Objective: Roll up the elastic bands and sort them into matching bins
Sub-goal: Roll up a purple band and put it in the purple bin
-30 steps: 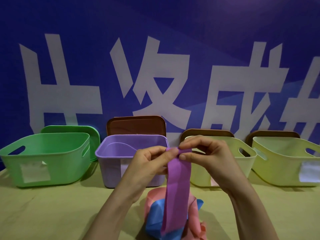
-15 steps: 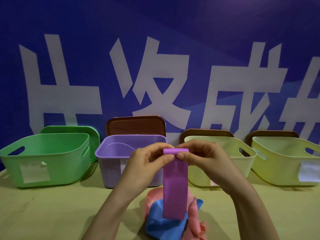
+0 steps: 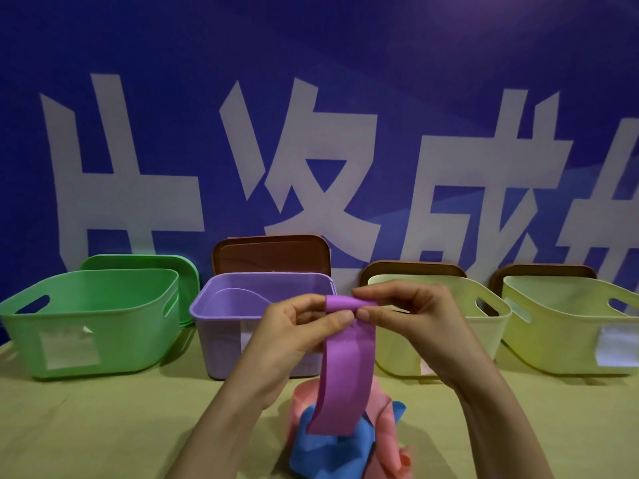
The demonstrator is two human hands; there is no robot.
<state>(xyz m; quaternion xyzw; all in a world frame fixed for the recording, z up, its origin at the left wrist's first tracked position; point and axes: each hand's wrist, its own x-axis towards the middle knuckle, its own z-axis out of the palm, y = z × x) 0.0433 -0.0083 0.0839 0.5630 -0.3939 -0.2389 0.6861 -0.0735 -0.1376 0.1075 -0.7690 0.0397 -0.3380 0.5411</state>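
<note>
My left grip [image 3: 294,328] and my right grip [image 3: 415,316] are bare hands. The thumb nails are short and plain.

Dim, even light with a blue cast. Note the paler patch at the upper right of the backdrop [image 3: 501,36] and the soft shadows on the bench [image 3: 86,426] beside the green bin [image 3: 114,312]. Your wide lens bows the frame edges; detail is soft throughout.

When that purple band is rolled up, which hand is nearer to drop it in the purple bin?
Probably the left. Both hands pinch the purple band, but the left hand sits right in front of the purple bin, while the right hand is over by the pale yellow bin.
</note>
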